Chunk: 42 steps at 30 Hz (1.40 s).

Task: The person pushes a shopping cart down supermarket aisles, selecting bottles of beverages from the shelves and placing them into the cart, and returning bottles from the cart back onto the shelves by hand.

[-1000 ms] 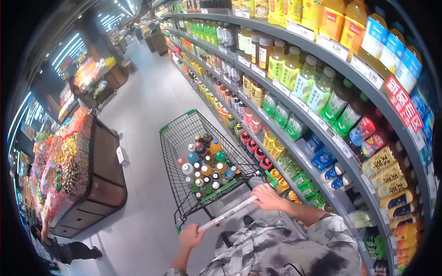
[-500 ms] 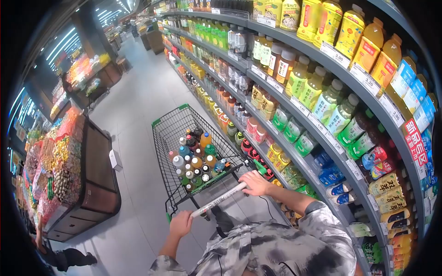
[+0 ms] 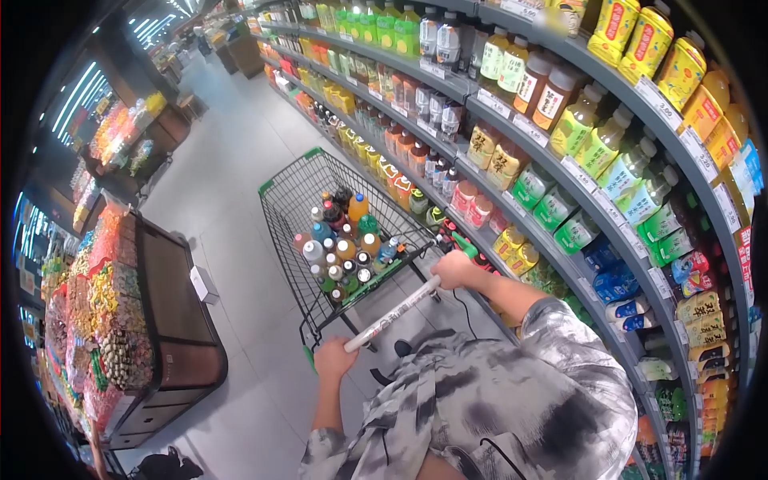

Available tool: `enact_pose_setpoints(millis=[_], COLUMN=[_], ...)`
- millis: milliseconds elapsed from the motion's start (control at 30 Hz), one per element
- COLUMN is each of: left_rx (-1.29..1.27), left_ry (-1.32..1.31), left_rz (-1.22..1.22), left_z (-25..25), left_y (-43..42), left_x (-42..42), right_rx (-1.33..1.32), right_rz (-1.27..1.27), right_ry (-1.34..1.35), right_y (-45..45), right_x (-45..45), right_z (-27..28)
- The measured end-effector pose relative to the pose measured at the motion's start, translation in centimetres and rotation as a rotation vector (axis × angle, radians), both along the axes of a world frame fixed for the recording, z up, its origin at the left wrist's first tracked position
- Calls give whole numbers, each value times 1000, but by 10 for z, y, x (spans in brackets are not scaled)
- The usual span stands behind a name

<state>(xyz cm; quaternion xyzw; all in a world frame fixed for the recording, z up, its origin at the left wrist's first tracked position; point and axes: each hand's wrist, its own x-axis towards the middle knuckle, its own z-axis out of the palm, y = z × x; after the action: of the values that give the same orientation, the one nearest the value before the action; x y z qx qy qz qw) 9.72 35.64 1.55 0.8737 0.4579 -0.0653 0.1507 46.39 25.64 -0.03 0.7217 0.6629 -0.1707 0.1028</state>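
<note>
A shopping cart of dark wire with green corners stands in front of me. Its white handle runs between my two hands. My left hand is wrapped round the handle's left end, and my right hand grips the right end near a green fitting. Several drink bottles with white, blue and orange caps stand grouped in the near part of the basket. Their lower parts are hidden by one another and by the wire.
A long drinks shelf with several tiers of bottles and price tags curves along my right. To the left is a candy display bin with a white box on its side. The tiled aisle runs ahead. Part of a person's arm shows at lower left.
My view has turned slightly, so the shelf's near bottles shift right and down. Both hands stay on the handle. The person at lower left has shifted lower in view.
</note>
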Motion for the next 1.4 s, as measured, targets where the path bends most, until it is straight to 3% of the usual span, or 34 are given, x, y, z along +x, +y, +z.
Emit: enact_pose_setpoints(millis=[600, 700, 767, 800, 867, 933, 1000, 1033, 1067, 1100, 1133, 1167, 1267, 1333, 1367, 1400], left_rx=[-22, -168, -474, -487, -762, -819, -970, -980, -787, -602, -638, -544, -456, -485, -470, -450], left_ry=[194, 196, 252, 270, 274, 251, 233, 231, 288, 346, 345, 330, 337, 371, 379, 382], left_rz=[74, -8, -97, -92, -29, -5, 119, 123, 68, 21, 42, 40, 30, 14, -6, -22], left_z=[0, -12, -17, -14, -8, -15, -21, -17, -15, -12, -7, -1, 6, 6, 7, 5], left_y=[169, 220, 256, 269, 295, 317, 336, 345, 349, 351, 351, 351, 371, 383, 388, 392], left_x=[38, 40, 42, 42, 51, 49, 47, 52, 53, 58, 64, 67, 75, 78, 79, 81], right_rx=[251, 231, 130, 118, 203, 201, 578, 671, 652, 795, 923, 1038, 926, 682, 769, 829], right_rz=[-25, -50, -32, -32, 71, 112, 26, -59, -56, -240, -424, -569, -1234, -1455, -1464, -1407], right_ry=[92, 135, 138, 158, 252, 397, 952, 1057, 1055, 1007, 950, 920, 1176, 1305, 1316, 971], right_y=[151, 181, 203, 212, 233, 248, 261, 267, 274, 277, 279, 284, 293, 298, 292, 291], right_x=[35, 43, 47, 49, 60, 71, 77, 80, 87, 97, 109, 124, 179, 216, 234, 257], right_z=[-23, -12, -9, -13, -19, 10, 30, 50, 47, 41, 32, 10, -78, -124, -169, -210])
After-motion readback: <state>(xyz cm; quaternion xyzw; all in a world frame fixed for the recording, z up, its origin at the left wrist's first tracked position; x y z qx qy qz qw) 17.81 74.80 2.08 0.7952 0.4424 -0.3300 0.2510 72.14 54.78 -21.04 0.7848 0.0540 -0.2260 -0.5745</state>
